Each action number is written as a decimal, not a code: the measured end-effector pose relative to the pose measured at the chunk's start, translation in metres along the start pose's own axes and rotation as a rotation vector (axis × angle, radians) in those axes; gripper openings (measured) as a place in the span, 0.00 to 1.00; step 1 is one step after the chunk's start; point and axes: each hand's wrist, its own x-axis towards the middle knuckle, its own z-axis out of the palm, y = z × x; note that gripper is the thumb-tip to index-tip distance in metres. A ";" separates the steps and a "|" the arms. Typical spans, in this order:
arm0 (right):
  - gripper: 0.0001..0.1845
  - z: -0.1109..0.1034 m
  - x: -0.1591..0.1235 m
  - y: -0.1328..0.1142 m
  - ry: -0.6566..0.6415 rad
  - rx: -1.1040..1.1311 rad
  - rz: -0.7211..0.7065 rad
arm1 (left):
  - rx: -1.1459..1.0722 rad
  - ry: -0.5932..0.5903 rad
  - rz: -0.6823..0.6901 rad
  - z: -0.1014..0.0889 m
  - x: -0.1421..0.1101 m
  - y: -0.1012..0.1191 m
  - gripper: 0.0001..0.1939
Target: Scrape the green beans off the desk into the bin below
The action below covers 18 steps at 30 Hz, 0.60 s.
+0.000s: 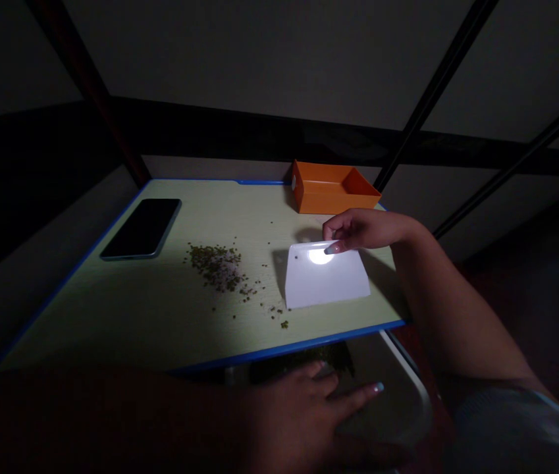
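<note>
My right hand (361,230) pinches the upper edge of a white plastic tray (327,280), thumb on its near face and fingers behind. The tray stands tilted on the tabletop, and a bright light glares off it. To its left lies a heap of small green bits (217,266) mixed with paler ones, and a few are scattered toward the tray. Below the table's front edge, my left hand (309,408) is spread over a pale-rimmed container (420,388) with dark green material inside. Nothing shows in the left hand's fingers.
The pale tabletop (126,309) has a blue edge. A phone (143,228) lies dark at its left, and an orange box (333,197) sits at the back right. Behind the table is a wall with dark strips (259,135). The surroundings are dim.
</note>
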 end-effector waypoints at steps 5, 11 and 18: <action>0.16 0.000 -0.001 -0.001 0.027 0.024 -0.009 | -0.020 0.008 -0.026 -0.001 0.002 0.002 0.24; 0.14 0.004 0.000 -0.008 -0.066 0.090 -0.016 | 0.028 -0.007 -0.026 -0.002 0.002 0.003 0.27; 0.15 0.000 -0.004 -0.008 -0.060 0.080 -0.005 | 0.050 -0.030 -0.019 -0.004 0.003 0.001 0.25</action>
